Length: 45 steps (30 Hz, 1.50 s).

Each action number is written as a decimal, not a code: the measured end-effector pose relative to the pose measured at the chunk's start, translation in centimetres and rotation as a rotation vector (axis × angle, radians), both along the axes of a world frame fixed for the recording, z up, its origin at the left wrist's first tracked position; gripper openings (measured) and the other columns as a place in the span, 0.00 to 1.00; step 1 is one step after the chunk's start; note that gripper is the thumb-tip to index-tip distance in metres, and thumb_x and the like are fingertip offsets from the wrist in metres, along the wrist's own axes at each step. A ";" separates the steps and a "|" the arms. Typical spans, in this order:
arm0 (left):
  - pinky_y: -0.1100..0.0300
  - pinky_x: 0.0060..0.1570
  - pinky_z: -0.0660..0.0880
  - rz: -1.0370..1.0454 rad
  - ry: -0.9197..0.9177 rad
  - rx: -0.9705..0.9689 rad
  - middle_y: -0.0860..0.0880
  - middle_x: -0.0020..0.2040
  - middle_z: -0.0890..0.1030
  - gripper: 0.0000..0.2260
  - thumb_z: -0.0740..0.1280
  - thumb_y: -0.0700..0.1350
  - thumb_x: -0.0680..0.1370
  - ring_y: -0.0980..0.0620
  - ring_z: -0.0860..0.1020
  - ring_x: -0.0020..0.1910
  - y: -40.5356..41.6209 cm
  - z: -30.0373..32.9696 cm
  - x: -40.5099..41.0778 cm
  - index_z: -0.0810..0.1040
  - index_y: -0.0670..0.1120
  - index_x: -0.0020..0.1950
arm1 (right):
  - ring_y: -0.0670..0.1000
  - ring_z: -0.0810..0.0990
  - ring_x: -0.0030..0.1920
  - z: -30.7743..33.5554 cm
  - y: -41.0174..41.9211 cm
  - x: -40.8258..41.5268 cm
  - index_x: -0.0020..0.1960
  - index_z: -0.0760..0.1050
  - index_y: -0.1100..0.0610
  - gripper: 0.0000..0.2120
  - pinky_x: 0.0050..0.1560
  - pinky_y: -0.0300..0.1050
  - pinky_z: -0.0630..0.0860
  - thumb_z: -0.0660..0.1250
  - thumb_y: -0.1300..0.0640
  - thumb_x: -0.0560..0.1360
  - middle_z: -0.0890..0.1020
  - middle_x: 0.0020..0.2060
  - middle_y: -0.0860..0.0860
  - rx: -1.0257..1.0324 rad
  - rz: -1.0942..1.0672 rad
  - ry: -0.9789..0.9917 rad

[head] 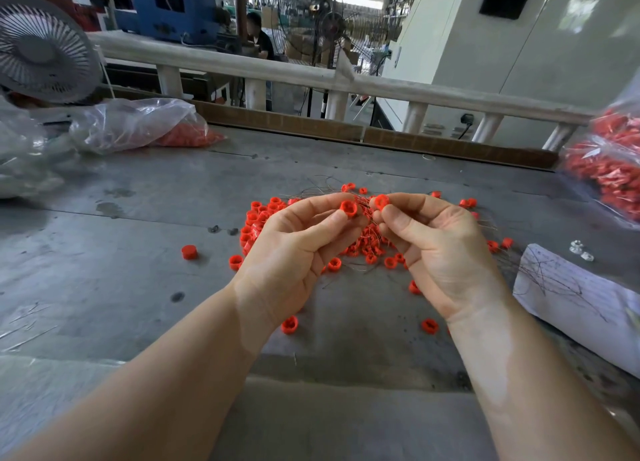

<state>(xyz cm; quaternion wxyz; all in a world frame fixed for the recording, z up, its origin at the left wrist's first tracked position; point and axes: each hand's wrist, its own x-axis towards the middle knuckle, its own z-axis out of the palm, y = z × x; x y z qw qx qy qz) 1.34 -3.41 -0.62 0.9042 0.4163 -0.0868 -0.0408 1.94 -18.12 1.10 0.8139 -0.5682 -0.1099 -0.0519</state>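
Both grips closed tight: left hand (298, 252) pinches a red cap (348, 208), right hand (440, 252) pinches a second cap (381, 201), just apart, above the red pile (256, 216) on the counter (138, 252).

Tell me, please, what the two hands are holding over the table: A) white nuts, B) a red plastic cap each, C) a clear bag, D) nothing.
B: the left hand pinches a red cap and the right hand pinches a second red cap, above the loose pile.
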 end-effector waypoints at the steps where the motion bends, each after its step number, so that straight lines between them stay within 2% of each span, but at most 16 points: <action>1: 0.66 0.40 0.79 -0.001 -0.007 0.006 0.45 0.40 0.85 0.08 0.67 0.37 0.67 0.53 0.84 0.42 0.0 0.0 0.0 0.85 0.44 0.40 | 0.45 0.82 0.36 0.0 0.0 0.0 0.34 0.83 0.57 0.05 0.38 0.33 0.77 0.69 0.64 0.61 0.84 0.33 0.52 0.008 0.012 0.000; 12: 0.66 0.41 0.78 -0.001 -0.035 0.027 0.46 0.40 0.85 0.08 0.67 0.37 0.66 0.54 0.84 0.42 -0.1 0.0 -0.1 0.85 0.44 0.41 | 0.44 0.81 0.34 0.0 0.2 -0.2 0.36 0.82 0.56 0.05 0.35 0.34 0.77 0.69 0.62 0.62 0.83 0.33 0.50 -0.006 0.023 0.010; 16: 0.65 0.40 0.78 0.029 -0.035 0.025 0.45 0.41 0.84 0.08 0.69 0.38 0.65 0.52 0.84 0.42 0.0 -0.1 0.0 0.83 0.42 0.43 | 0.43 0.77 0.32 -0.2 0.3 -0.3 0.36 0.82 0.52 0.03 0.35 0.34 0.75 0.71 0.57 0.62 0.82 0.31 0.46 -0.214 -0.130 -0.133; 20: 0.66 0.40 0.78 0.053 -0.070 0.065 0.46 0.39 0.84 0.08 0.69 0.39 0.64 0.54 0.83 0.41 0.0 -0.2 -0.1 0.81 0.42 0.43 | 0.44 0.80 0.36 -0.3 0.5 -0.4 0.39 0.80 0.48 0.08 0.43 0.40 0.76 0.74 0.61 0.68 0.83 0.34 0.43 -0.511 -0.326 -0.333; 23: 0.66 0.40 0.78 0.075 -0.110 0.114 0.47 0.39 0.84 0.08 0.69 0.39 0.66 0.54 0.83 0.40 -0.1 -0.2 0.0 0.81 0.42 0.43 | 0.45 0.79 0.35 -0.3 0.8 -0.6 0.40 0.79 0.48 0.10 0.38 0.34 0.72 0.74 0.63 0.69 0.82 0.34 0.43 -0.663 -0.390 -0.474; 25: 0.65 0.41 0.78 0.102 -0.138 0.157 0.47 0.40 0.84 0.07 0.69 0.39 0.66 0.54 0.83 0.41 -0.1 -0.3 0.0 0.82 0.44 0.43 | 0.43 0.79 0.39 -0.3 1.0 -0.8 0.41 0.79 0.50 0.09 0.39 0.30 0.70 0.73 0.64 0.69 0.82 0.37 0.44 -0.722 -0.405 -0.530; 29: 0.64 0.44 0.78 0.165 -0.195 0.264 0.48 0.40 0.85 0.05 0.70 0.40 0.68 0.54 0.83 0.42 -0.1 -0.5 -0.1 0.83 0.47 0.42 | 0.42 0.78 0.41 -0.3 1.0 -0.9 0.40 0.80 0.53 0.09 0.40 0.28 0.68 0.73 0.66 0.69 0.81 0.37 0.47 -0.756 -0.419 -0.573; 34: 0.63 0.45 0.79 0.222 -0.232 0.368 0.48 0.41 0.85 0.07 0.68 0.34 0.73 0.53 0.83 0.42 -0.1 -0.4 -0.2 0.82 0.45 0.45 | 0.42 0.76 0.40 -0.4 0.9 -0.9 0.40 0.81 0.59 0.05 0.40 0.26 0.67 0.73 0.68 0.68 0.80 0.36 0.50 -0.798 -0.429 -0.628; 45: 0.61 0.49 0.79 0.251 -0.232 0.423 0.47 0.42 0.85 0.08 0.68 0.33 0.73 0.51 0.83 0.45 0.0 -0.3 -0.3 0.82 0.45 0.46 | 0.44 0.77 0.41 -0.6 0.8 -0.8 0.41 0.82 0.62 0.04 0.43 0.27 0.69 0.72 0.69 0.69 0.80 0.38 0.51 -0.844 -0.426 -0.696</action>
